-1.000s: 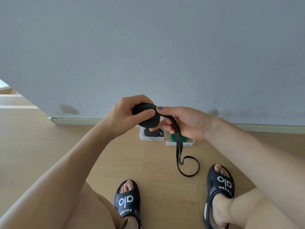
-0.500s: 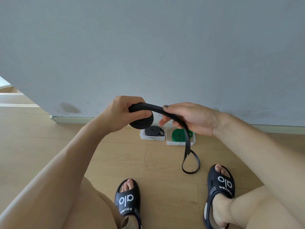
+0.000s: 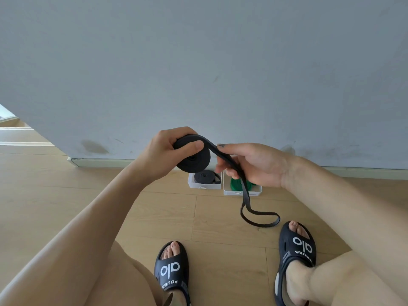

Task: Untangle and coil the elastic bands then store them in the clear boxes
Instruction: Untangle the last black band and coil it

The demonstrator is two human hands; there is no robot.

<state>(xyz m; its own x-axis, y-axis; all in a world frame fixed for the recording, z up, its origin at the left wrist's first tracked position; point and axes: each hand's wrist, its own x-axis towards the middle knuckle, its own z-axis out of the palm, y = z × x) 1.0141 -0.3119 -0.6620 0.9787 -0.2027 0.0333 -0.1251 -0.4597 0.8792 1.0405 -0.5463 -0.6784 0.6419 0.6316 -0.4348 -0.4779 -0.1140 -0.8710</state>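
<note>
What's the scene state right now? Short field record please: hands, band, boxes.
left hand: grips the black coil
right hand: loose strap runs through its curled fingers
strap end: hangs in a loop above the wooden floor
left box: holds a coiled black band
right box: holds a green band
boxes: side by side on the floor by the wall
stage: coil partly wound, not yet stored

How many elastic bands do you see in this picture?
3. A black band is being coiled, held by the left hand and right hand; a black coil lies in the left box; a green band, partly hidden, in the right box.
</note>
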